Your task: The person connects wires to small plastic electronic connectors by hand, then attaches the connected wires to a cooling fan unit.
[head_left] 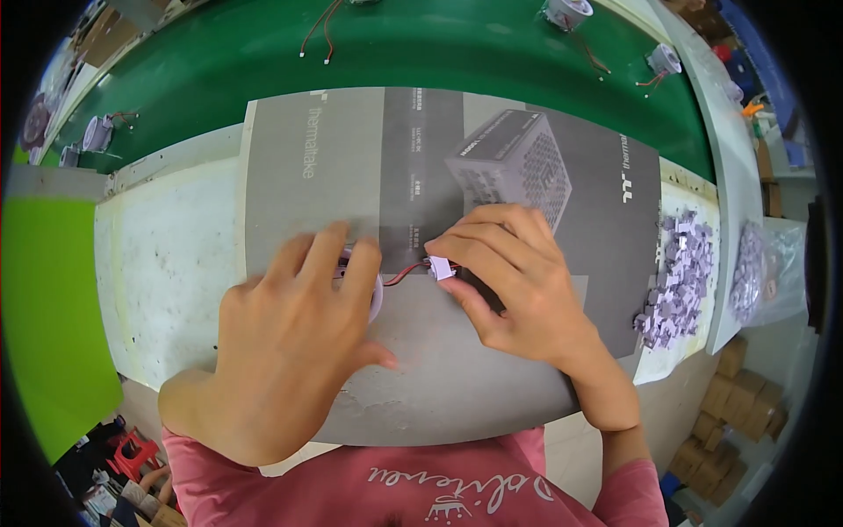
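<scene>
My left hand (294, 342), slightly blurred, lies over a round white plastic part (377, 301) on the cardboard. Its fingers are spread and its thumb sticks out to the side, away from the part. Most of the part is hidden beneath the index and middle fingers. Red and dark wires (402, 275) run from it to a small white plastic connector (441, 268). My right hand (518, 285) pinches that connector between thumb and fingertips, just above the cardboard.
A grey printed cardboard sheet (307, 202) covers the middle of the white worktop (167, 272). Small whitish plastic pieces (676, 285) are heaped at the right. Beyond runs a green conveyor belt (457, 57) carrying several round wired parts (569, 12). A clear bag (748, 272) hangs at far right.
</scene>
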`<state>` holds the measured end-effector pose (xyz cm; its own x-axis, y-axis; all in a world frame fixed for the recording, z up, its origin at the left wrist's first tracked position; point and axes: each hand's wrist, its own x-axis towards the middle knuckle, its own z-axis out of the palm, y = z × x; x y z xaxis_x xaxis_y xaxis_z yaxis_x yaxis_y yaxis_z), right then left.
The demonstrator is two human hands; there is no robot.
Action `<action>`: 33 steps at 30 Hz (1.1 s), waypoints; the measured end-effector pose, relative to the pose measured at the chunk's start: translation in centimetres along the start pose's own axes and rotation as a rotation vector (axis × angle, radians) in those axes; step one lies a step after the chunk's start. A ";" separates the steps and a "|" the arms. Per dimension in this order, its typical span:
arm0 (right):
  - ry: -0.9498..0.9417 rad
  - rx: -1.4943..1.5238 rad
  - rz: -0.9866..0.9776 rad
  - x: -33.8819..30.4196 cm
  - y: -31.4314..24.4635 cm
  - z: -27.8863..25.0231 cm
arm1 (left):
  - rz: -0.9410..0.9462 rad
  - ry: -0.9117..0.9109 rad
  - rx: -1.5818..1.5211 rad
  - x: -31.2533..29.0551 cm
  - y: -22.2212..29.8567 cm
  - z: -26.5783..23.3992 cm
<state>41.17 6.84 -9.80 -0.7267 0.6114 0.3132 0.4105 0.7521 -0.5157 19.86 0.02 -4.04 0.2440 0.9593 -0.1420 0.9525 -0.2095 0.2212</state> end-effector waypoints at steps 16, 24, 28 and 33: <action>0.020 0.101 -0.013 0.0 -0.9 0.1 | 0.038 0.047 -0.297 1.3 0.2 1.2; 0.176 0.255 0.031 0.0 -0.6 -0.2 | 0.134 0.030 -0.500 2.2 -1.8 0.6; 0.245 0.318 0.081 0.1 -0.5 -1.1 | 0.122 -0.055 -0.781 3.0 -2.7 0.3; 0.258 0.248 0.020 0.3 -0.5 -1.3 | 0.140 -0.030 -0.810 3.0 -2.5 0.2</action>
<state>41.43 6.98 -8.45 -0.5436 0.6916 0.4757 0.2546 0.6759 -0.6916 18.30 3.39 -5.21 0.3662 0.9267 -0.0847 0.4889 -0.1142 0.8648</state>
